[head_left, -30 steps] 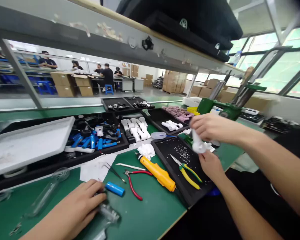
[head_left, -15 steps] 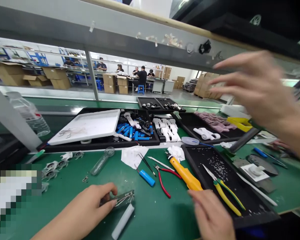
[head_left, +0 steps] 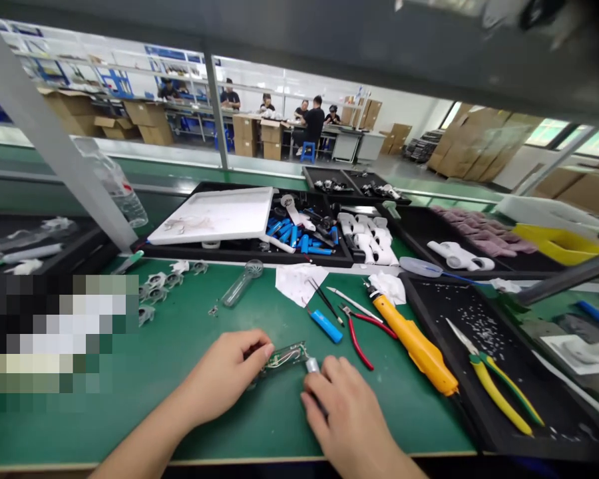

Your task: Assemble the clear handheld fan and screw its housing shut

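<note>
Surface (head_left: pixel 190 319): green, spreading left of the yellow screwdriver (head_left: pixel 415 342) that lies on it.
Black tray (head_left: pixel 436 307): directly right of the screwdriver, its floor sprinkled with small pale bits (head_left: pixel 488 332).
White tray (head_left: pixel 214 216): beyond the screwdriver and to its left, set at a slant over a dark bin (head_left: pixel 234 253) of blue cells (head_left: pixel 293 236).
Right hand (head_left: pixel 347 402): left of the screwdriver — fingers curled closely around a pale grey cylinder (head_left: pixel 312 364), one end showing past the grip.
Left hand (head_left: pixel 227 372): farther left of the screwdriver, thumb and forefinger pinched nearly together on a clear casing (head_left: pixel 289 354).
Long-nose pliers (head_left: pixel 490 392): right of the screwdriver, resting in the black tray, yellow-and-green handles parted.
Red cutters (head_left: pixel 355 338): just left of the screwdriver, handles spread.
Clear casing: left of the screwdriver, between the two hands — a green circuit board and thin wires show inside.
Single blue cell (head_left: pixel 326 325): left of the screwdriver, past the red cutters, lying on the surface.
Pale grey cylinder: left of the screwdriver, its visible end close beside the casing.
</note>
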A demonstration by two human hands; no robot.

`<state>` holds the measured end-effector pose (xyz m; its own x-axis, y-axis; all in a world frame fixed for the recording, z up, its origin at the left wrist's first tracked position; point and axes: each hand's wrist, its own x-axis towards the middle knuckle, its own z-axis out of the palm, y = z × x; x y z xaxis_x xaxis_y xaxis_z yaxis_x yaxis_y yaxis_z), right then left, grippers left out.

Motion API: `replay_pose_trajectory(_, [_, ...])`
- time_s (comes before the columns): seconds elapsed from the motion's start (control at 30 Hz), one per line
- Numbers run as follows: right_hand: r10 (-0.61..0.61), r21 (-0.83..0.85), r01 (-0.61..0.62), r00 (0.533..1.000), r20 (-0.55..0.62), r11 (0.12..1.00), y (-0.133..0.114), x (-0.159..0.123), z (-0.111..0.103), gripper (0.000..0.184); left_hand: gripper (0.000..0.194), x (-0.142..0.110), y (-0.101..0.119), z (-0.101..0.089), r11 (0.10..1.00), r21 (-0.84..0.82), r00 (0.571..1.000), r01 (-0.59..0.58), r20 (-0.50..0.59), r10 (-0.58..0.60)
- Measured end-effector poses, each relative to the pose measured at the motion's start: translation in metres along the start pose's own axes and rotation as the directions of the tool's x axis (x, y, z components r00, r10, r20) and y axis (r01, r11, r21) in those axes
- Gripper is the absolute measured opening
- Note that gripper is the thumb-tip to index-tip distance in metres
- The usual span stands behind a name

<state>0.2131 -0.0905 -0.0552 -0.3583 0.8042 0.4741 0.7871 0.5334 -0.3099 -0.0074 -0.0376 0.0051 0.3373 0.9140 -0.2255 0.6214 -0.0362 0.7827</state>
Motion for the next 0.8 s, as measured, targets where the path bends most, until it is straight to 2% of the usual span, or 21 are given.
replay_pose_trajectory(0.13, [0.001,0.138,-0.007,0.999,0.045,0.99,0.017,-0.007,-0.011,0.014,0.039,0.002,-0.008,0.005,0.995,-0.095,0.999,0.004,-0.045,-0.008])
replay_pose_trajectory(0.27, [0.016,0.29,-0.022,1.0,0.021,0.957,0.025,-0.012,-0.02,0.018,0.039,0.005,-0.015,0.008,0.984,-0.18,0.997,0.015,-0.07,-0.028])
replay_pose_trajectory(0.47, [0.107,0.302,-0.082,0.992,-0.065,0.95,0.028,-0.016,-0.029,0.031,0.037,0.006,-0.018,0.007,0.93,-0.368,0.993,0.006,-0.11,-0.05])
replay_pose_trajectory(0.67, [0.104,0.235,-0.099,0.995,-0.007,0.967,0.027,-0.01,-0.023,0.021,0.04,0.004,-0.016,0.009,0.936,-0.351,0.99,0.011,-0.127,-0.059])
replay_pose_trajectory(0.8, [0.079,0.228,-0.071,0.997,-0.024,0.971,0.024,-0.006,-0.023,0.018,0.042,0.002,-0.01,0.013,0.971,-0.239,0.987,0.001,-0.154,-0.039])
